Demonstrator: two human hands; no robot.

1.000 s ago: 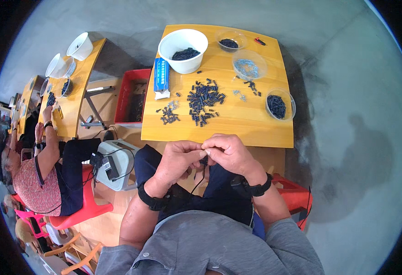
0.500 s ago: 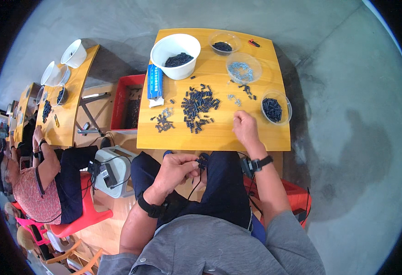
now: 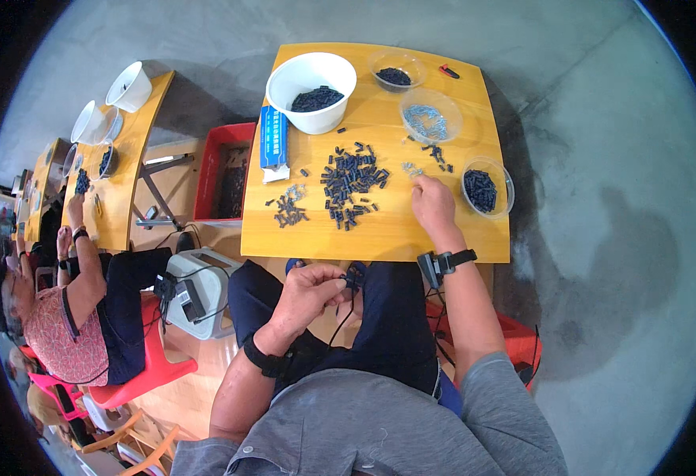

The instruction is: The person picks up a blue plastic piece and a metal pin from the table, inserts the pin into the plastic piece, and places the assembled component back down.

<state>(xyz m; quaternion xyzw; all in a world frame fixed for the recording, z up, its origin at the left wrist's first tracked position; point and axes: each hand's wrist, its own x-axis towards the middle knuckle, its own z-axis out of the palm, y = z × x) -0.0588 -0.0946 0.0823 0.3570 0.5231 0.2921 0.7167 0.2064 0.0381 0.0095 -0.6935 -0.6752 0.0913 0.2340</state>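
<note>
Pinching a small black plastic-looking part (image 3: 352,279), the left hand (image 3: 310,297) hung behind the right hand (image 3: 433,203), whose grip was unclear beside tiny silvery metal pieces (image 3: 411,168) apparently spread for easy reach.

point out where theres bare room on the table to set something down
Bare table runs along the near edge below the black pile, and between bucket and silver-filled dish. It's crowded around the pile and at the loose silver bits by the right hand.
</note>
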